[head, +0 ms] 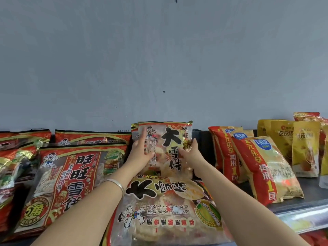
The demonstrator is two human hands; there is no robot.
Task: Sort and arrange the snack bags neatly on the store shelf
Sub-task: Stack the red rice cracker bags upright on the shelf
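A clear-and-gold rice cracker bag (168, 139) stands upright at the back of the shelf, against the wall. My left hand (140, 153) presses flat on its left side, and my right hand (190, 153) grips its right edge. A matching bag (165, 210) lies flat on the shelf in front of it, under my forearms. A silver bangle (116, 183) is on my left wrist.
Red rice cracker bags (67, 180) lie stacked to the left. Red-and-gold snack bags (262, 167) lean on the right, with yellow pouches (301, 148) behind them. The grey shelf (301, 203) has a front edge strip at the lower right. A grey wall rises behind.
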